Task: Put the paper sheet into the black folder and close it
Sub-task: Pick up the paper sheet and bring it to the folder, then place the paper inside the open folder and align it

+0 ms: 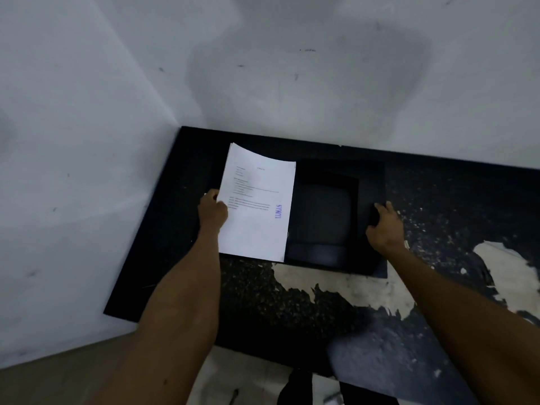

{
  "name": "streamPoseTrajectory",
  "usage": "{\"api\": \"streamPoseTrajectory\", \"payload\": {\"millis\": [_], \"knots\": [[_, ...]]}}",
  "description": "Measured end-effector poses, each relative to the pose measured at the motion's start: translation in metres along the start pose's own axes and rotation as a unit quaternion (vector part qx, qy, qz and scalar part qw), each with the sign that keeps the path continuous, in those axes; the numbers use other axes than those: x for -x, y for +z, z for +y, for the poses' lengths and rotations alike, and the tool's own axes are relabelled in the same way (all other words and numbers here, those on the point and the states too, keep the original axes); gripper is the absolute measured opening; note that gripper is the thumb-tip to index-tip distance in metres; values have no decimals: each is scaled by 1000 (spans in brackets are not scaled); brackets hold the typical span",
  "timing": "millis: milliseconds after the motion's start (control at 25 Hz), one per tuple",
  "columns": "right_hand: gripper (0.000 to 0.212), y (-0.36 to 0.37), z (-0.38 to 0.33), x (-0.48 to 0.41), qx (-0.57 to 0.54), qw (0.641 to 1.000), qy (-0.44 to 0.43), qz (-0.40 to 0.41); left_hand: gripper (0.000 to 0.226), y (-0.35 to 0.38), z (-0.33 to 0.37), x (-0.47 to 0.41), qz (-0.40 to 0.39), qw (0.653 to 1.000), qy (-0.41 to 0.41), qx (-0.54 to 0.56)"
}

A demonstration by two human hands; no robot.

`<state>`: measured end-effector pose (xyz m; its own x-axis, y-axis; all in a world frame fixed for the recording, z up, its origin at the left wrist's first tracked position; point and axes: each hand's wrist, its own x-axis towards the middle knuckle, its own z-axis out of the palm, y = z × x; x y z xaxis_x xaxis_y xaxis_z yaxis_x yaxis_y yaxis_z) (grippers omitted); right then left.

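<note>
White sheet [257, 206], grey print, blue stamp [279, 211]. Black folder [336, 217]. Black table [292, 302], speckled, cream patches. Grey-white walls [87, 141].

Both hands [212, 210] [385, 226] forward, gripping.

the paper sheet [257, 206] is white, printed with faint lines of dark text in its upper half and a blue stamp reading "lunas" running sideways near its right edge. it lies in portrait pose, slightly tilted, with its top edge curling upward and the top left corner lifted. more sheet edges show at that corner, so it may be a thin stack. its right edge sits along the left side of the black folder [336, 217]. the folder lies open and flat on the dark surface, its inside showing a raised dark frame and a pocket strip along the near edge.
</note>
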<state>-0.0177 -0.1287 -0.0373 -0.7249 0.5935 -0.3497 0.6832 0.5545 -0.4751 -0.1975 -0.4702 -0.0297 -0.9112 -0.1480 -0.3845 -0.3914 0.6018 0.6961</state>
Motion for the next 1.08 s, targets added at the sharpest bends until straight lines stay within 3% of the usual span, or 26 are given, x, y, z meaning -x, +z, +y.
{"api": "streamPoseTrajectory", "payload": {"millis": [760,960,1080], "knots": [[70,2,-2,3,15,1000,14,3,44,26,-15,12,-76,996,-17,31],[71,3,-4,5,6,1000,15,8,40,73,15,29,-151,988,1,16],[71,3,-5,6,-5,1000,17,9,50,114,43,60,-119,992,37,4]]}}
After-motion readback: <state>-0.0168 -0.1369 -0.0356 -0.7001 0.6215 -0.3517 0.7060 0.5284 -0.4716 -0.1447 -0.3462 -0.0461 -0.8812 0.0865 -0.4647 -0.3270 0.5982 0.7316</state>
